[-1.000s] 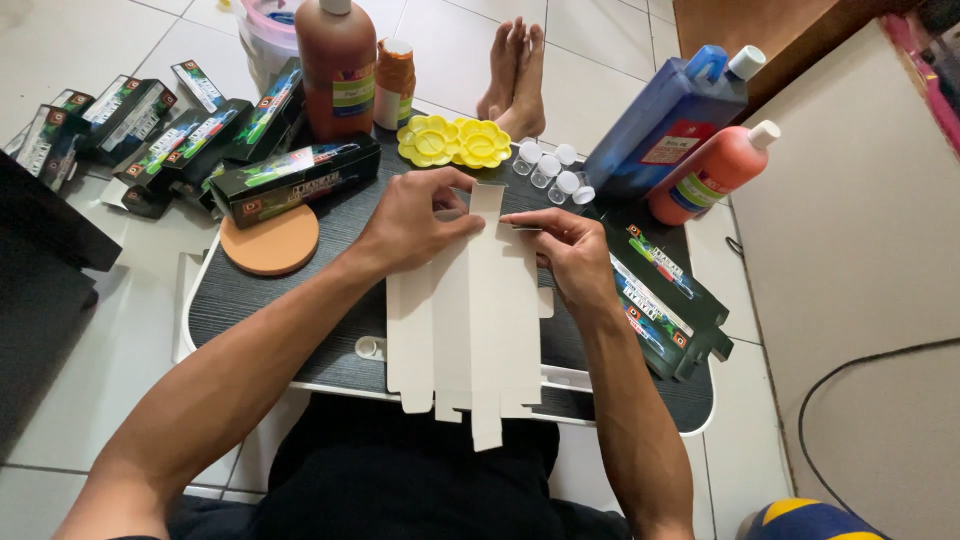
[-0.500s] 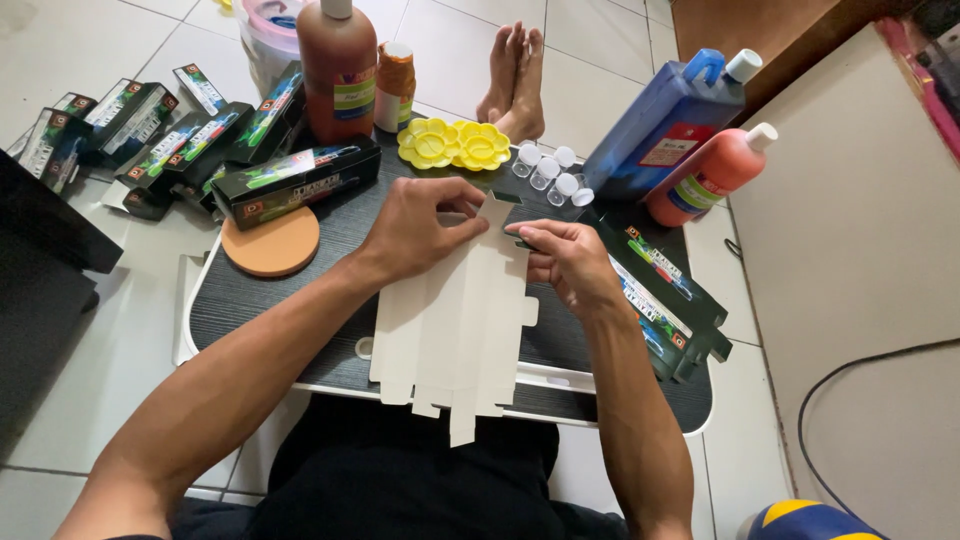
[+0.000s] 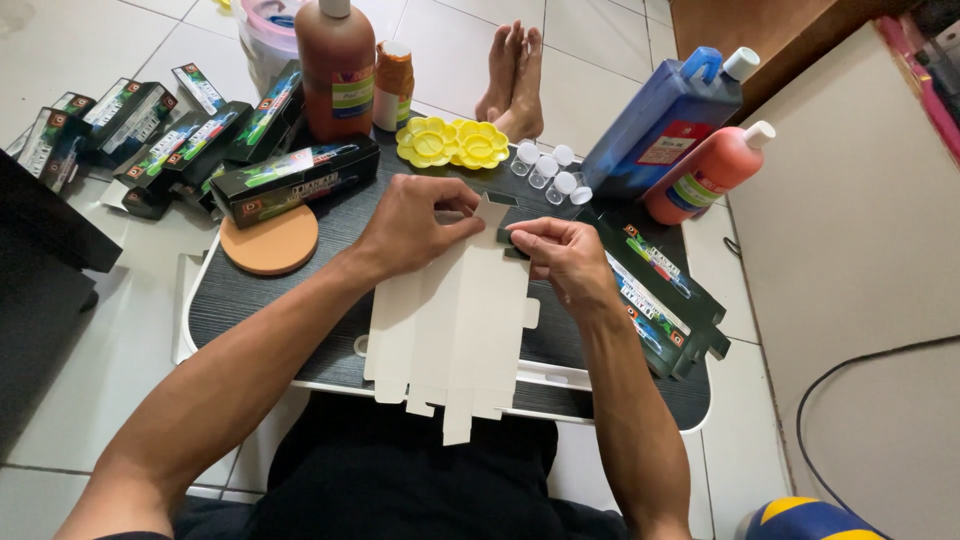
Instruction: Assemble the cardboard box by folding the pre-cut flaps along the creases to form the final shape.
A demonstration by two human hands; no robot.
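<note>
Cardboard box blank (image 3: 455, 330), unfolded and plain side up, lies on the dark lap table (image 3: 260, 290), running from the table's middle down past its near edge at 6 o'clock. Both hands work its far end, so the step in hand looks like folding the flat carton along its creases. The left hand (image 3: 415, 225), at 11 o'clock of the blank, is half closed, fingers pressing on the top flap, thumb tucked beneath. The right hand (image 3: 565, 258), at 1 o'clock, is closed in a pinch on the blank's upper right edge.

Next seems to call for a steady press along one long crease while the other hand lifts the panel beside it.

At 3 o'clock lie more flat printed cartons (image 3: 660, 300); finished dark boxes (image 3: 150, 140) are heaped at 10 o'clock. Two yellow flower-shaped palettes (image 3: 452, 143) sit at 12, small clear vials (image 3: 550, 170) just right of them.
</note>
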